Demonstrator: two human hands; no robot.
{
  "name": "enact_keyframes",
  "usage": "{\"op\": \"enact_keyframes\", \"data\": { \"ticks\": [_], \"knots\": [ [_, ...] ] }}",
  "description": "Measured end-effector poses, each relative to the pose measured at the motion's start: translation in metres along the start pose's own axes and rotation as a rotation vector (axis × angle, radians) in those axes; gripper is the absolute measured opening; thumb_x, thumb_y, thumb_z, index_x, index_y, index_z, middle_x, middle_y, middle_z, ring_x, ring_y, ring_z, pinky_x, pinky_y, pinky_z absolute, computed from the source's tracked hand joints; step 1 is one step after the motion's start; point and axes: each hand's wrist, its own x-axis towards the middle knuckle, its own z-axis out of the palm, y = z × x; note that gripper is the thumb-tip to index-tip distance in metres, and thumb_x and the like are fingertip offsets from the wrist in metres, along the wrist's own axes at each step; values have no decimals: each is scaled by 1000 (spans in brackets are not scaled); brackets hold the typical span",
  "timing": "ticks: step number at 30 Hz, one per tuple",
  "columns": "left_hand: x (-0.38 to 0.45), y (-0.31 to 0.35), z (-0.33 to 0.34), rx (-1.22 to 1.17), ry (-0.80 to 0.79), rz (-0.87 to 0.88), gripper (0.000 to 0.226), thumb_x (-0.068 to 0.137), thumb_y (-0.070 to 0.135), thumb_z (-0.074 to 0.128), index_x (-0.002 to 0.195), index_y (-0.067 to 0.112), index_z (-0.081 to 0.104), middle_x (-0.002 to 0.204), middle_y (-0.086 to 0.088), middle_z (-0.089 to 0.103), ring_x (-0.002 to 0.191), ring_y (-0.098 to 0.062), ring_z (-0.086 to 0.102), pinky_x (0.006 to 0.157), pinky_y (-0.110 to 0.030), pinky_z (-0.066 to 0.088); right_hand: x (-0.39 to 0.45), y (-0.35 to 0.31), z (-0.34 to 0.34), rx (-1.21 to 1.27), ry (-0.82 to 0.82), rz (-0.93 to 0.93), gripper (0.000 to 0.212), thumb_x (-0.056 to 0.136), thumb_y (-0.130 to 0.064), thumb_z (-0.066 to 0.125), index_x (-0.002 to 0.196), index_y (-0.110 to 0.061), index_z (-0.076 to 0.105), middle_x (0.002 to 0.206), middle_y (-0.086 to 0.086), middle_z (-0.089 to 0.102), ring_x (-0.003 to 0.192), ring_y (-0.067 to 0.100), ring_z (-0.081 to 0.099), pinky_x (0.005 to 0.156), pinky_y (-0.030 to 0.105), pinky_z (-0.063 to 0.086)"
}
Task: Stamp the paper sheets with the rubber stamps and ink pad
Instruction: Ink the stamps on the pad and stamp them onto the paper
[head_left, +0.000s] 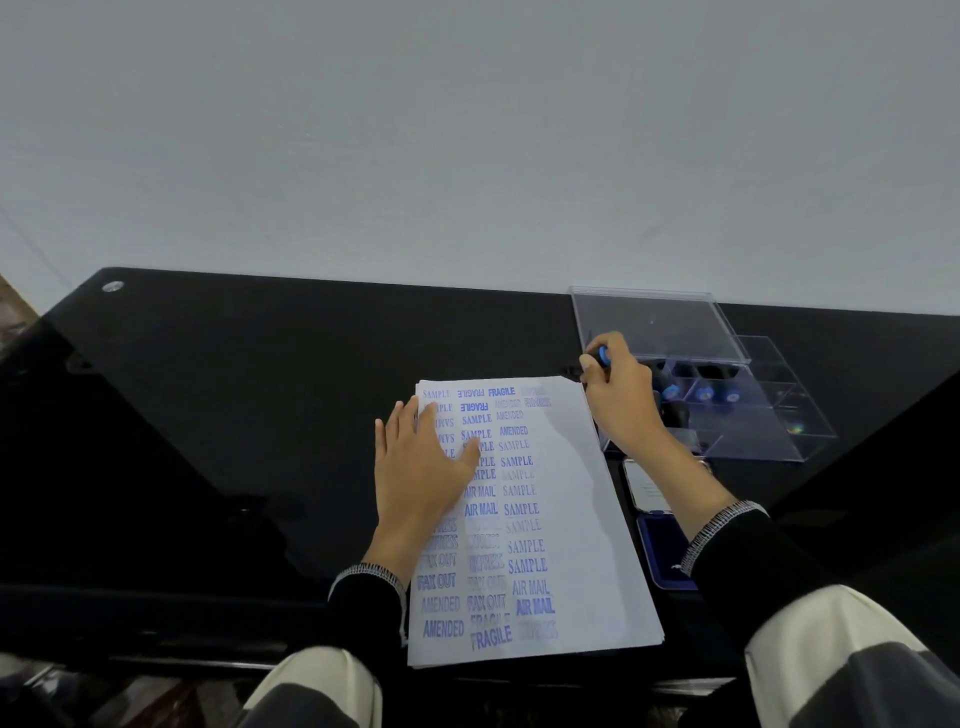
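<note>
A stack of white paper sheets (571, 509) lies on the black table, its top sheet covered with several blue stamped words. My left hand (421, 467) rests flat on the sheet's upper left part, fingers straight. My right hand (618, 395) grips a rubber stamp with a blue knob (602, 356) just beyond the sheet's top right corner, beside the clear stamp box (769, 415). More blue-topped stamps (704, 394) stand in the box compartments. The blue ink pad (662, 551) sits open to the right of the paper, partly hidden by my right forearm.
The box's clear lid (654, 322) leans open against the white wall at the table's far edge. A small white card or lid (647, 488) lies between the box and the ink pad. The table's near edge runs just above my knees.
</note>
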Motion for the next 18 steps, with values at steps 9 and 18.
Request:
{"op": "enact_keyframes", "data": {
  "ticks": [9, 18],
  "knots": [
    [0, 0, 0, -3, 9, 2, 77, 90, 63, 46, 149, 15, 32, 159, -2, 24, 149, -18, 12, 122, -38, 2, 3, 6, 0, 236, 128, 122, 9, 99, -7, 42, 95, -12, 47, 80, 9, 57, 71, 17, 53, 63, 29, 47],
    [0, 0, 1, -13, 7, -4, 76, 90, 61, 47, 149, 16, 32, 159, -1, 24, 149, -18, 12, 121, -37, 0, 11, 12, -11, 560, 137, 324, 14, 101, -7, 41, 93, -14, 51, 75, 7, 57, 64, 12, 55, 57, 20, 51]
  ]
}}
